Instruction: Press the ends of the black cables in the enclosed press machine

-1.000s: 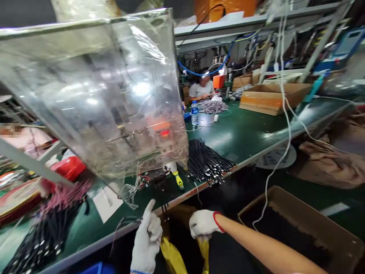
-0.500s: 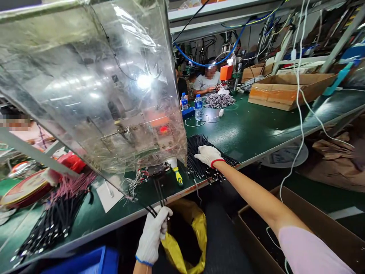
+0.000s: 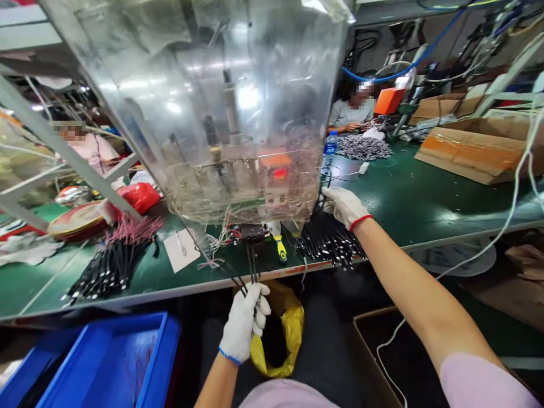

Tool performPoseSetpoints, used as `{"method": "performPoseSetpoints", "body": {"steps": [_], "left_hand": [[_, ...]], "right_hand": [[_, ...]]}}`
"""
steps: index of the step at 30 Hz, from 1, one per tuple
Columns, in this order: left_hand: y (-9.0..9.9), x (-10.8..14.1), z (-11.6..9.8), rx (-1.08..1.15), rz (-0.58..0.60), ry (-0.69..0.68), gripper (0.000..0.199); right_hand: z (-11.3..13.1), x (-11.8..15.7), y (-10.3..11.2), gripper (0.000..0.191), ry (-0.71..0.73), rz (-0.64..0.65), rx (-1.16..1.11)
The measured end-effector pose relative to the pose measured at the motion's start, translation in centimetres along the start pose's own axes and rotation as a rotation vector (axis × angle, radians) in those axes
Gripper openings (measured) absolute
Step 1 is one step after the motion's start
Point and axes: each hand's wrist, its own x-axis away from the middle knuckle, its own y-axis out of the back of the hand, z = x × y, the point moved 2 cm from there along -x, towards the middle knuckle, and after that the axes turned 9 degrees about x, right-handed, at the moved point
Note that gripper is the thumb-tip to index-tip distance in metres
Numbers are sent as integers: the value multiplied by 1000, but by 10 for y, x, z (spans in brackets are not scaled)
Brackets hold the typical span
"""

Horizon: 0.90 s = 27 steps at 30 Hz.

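Observation:
My left hand (image 3: 245,322), in a white knitted glove with a blue cuff, is closed around a few thin black cables (image 3: 240,283) below the table's front edge. They run up toward a small dark fixture (image 3: 254,233) under a machine with a clear guard (image 3: 238,113). My right hand (image 3: 345,205), gloved with a red cuff, is at the far end of a pile of black cables (image 3: 329,241). Its fingers are pinched on dark cable, partly hidden at the guard's edge. Between fixture and pile lies a yellow-green handled tool (image 3: 280,247).
Below my left hand hangs a yellow bag (image 3: 293,340). Blue bins (image 3: 159,362) stand lower left. Another cable bundle (image 3: 106,269) and a white card (image 3: 181,252) lie on the left. A cardboard box (image 3: 476,150) and a seated co-worker (image 3: 351,110) are beyond.
The view has swung left. My right hand has gone from lying across the cable pile to its far end, fingers now pinched. My left hand keeps its grip on the cables.

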Motion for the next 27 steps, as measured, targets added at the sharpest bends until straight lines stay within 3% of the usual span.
{"method": "performPoseSetpoints", "body": {"steps": [4, 7, 9, 13, 16, 17, 19, 22, 24, 27], "left_hand": [[-5, 4, -10, 18, -8, -4, 44], [-7, 11, -19, 19, -27, -21, 41], [-6, 22, -16, -6, -39, -17, 39], [20, 52, 22, -147, -128, 94, 32], [54, 68, 64, -158, -245, 241, 33], [64, 69, 75, -149, -231, 263, 35], [75, 68, 89, -35, -201, 323, 38], [72, 60, 85, 302, -151, 356, 37], [61, 56, 72, 419, -151, 326, 36], [42, 52, 50, 428, -145, 282, 36]], "right_hand": [[-6, 23, -4, 4, -34, -3, -298], [2, 62, -5, 8, -37, 19, -492], [10, 96, -11, 11, 16, 84, -499], [6, 164, -45, 17, 25, 214, -334], [-27, 199, -87, 24, -158, 378, -276], [-42, 207, -100, 26, -240, 432, -281], [-75, 219, -122, 30, -393, 496, -298], [-112, 226, -140, 32, -533, 493, -326], [-119, 222, -146, 29, -539, 486, -359], [-107, 203, -155, 22, -475, 489, -416]]}}
